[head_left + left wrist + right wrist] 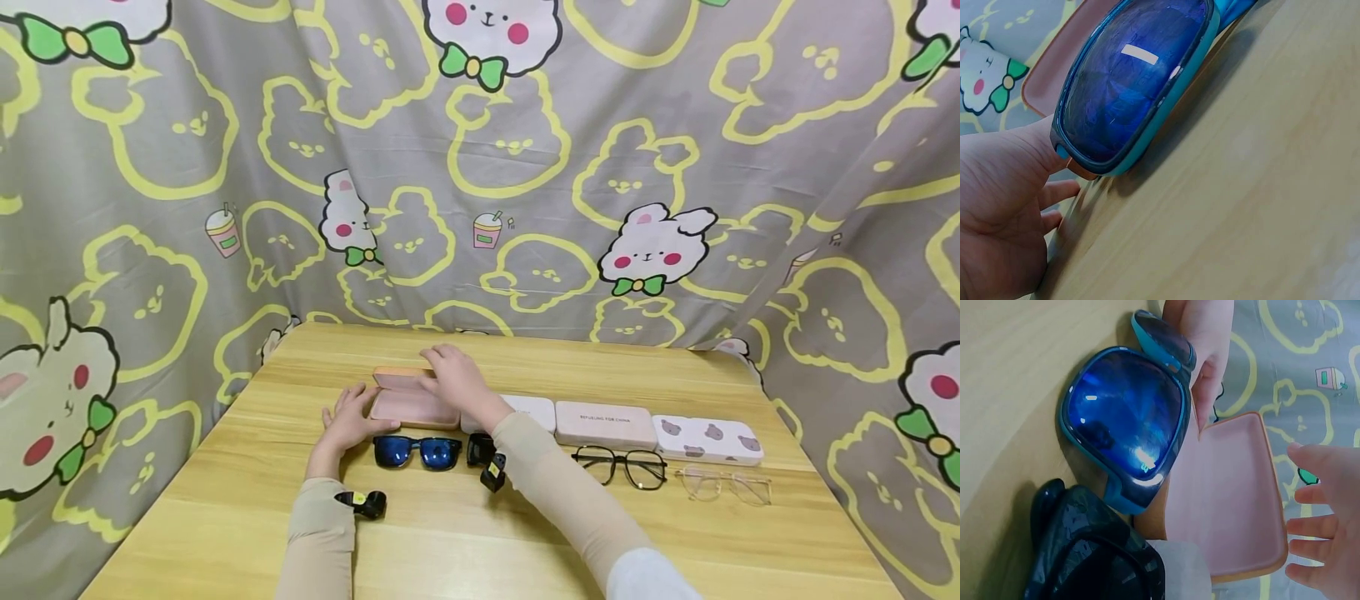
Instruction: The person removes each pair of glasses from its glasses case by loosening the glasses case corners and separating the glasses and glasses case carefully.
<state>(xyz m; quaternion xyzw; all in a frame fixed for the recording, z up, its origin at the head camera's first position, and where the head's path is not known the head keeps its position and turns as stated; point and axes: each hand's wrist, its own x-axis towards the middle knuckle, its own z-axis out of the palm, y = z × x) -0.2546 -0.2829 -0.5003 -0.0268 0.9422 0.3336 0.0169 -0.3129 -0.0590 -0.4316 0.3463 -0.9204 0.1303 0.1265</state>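
Observation:
An open glasses case (411,408) with a pink lining and orange edges lies at the left end of a row of cases, its lid raised at the back. My left hand (351,421) rests against its left end, thumb along the near corner and the other fingers spread outward. Over the raised lid (1279,487) is my right hand (457,383), its fingers apart and fingertips right at the lid's edge. Blue-lensed sunglasses (417,452) stand just in front of the case, lenses toward me. In the left wrist view, these sunglasses (1138,81) hide part of my left thumb.
Rightward along the wooden table (435,542) run a white case (532,412), a pale pink case (603,423) and a bear-print case (708,439). In front lie dark sunglasses (478,448), black-framed glasses (643,469) and clear-framed glasses (723,485). A patterned curtain (525,183) hangs behind.

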